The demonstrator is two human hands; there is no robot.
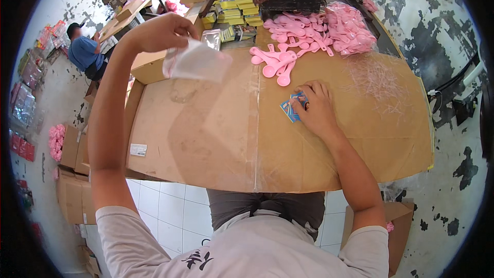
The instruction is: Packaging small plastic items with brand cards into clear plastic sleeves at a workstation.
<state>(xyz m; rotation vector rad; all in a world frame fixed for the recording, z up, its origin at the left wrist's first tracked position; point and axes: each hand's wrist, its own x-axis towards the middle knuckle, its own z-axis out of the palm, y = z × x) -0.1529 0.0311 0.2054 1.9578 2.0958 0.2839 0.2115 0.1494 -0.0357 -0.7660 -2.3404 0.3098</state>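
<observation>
Left hand (pixel 159 32) lifts a clear bag (pixel 198 62); right hand (pixel 315 108) presses blue cards (pixel 291 109) on cardboard (pixel 216 139).

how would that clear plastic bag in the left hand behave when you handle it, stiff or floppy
Probably floppy: the clear plastic bag droops and creases below the left hand, which pinches only its top corner. Likely very light, since it hangs held by the fingers alone. It looks thin and smooth, so perhaps slippery.

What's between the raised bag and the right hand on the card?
Head view: only bare cardboard with a tape seam lies between the bag in the left hand and the right hand on the card.
</observation>
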